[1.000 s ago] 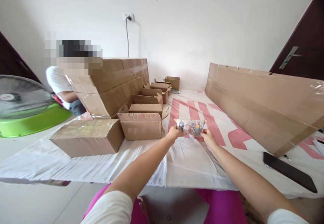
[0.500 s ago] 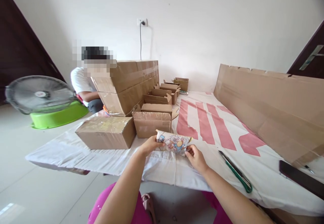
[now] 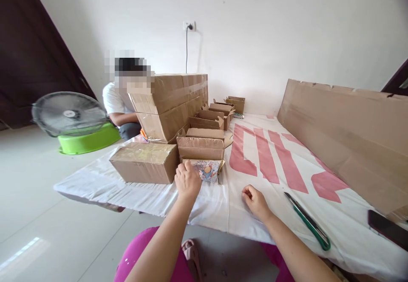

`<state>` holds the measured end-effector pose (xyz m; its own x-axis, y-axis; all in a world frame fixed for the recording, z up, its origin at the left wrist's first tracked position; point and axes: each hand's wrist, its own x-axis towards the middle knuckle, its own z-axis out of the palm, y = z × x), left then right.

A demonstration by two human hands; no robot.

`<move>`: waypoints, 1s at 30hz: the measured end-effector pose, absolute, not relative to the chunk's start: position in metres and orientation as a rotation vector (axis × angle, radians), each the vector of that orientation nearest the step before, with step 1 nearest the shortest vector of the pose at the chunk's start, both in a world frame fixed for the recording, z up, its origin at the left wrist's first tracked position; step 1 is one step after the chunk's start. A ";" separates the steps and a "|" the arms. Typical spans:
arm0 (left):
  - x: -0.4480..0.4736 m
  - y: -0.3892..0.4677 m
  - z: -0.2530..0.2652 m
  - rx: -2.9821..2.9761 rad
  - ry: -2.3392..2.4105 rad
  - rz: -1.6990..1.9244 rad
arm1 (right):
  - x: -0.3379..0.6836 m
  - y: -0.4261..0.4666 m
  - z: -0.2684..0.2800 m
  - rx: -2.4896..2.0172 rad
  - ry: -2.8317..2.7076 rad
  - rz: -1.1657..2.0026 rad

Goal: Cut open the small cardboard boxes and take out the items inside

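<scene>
A whitish packet printed with colourful cartoon figures stands against the front of an open cardboard box. My left hand is closed at the packet's left end, with its fingers curled and partly hidden behind the knuckles. To the right, my right hand is apart from the packet, low over the white cloth, its fingers curled together with nothing in them. A closed cardboard box lies just left of my left hand.
A green utility knife lies right of my right hand, a dark phone farther right. Several open boxes run back beside stacked cartons. A cardboard sheet stands at right. Another person sits behind the cartons, near a fan.
The packet has moved forward and left, up to the open box, with my left hand. My right hand has let go of it and is apart from it. The view has turned slightly left.
</scene>
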<state>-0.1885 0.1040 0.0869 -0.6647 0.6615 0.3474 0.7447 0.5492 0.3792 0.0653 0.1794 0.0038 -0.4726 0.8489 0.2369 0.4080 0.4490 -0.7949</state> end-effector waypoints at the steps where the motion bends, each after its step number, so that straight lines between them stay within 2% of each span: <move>1: -0.185 0.104 0.089 -1.299 -2.659 -0.672 | 0.066 0.180 0.004 -1.042 -2.073 0.896; 5: -0.187 0.109 0.090 -1.563 -2.902 -0.464 | 0.066 0.179 0.005 -1.031 -2.090 0.884; 13: -0.207 0.133 0.069 -1.415 -2.873 -0.735 | 0.065 0.175 0.005 -1.044 -2.104 0.840; 24: -0.221 0.148 0.051 -1.509 -2.755 -0.885 | 0.066 0.175 0.002 -1.033 -2.136 0.778; 30: -0.237 0.168 0.057 -1.557 -2.792 -0.851 | 0.065 0.175 0.005 -1.040 -2.173 0.733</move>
<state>-0.2370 0.1683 0.0571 -0.5465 0.8314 0.1004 0.7460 0.4288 0.5095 0.0647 0.1747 0.0047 -0.5024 0.8159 0.2861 0.4760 0.5372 -0.6963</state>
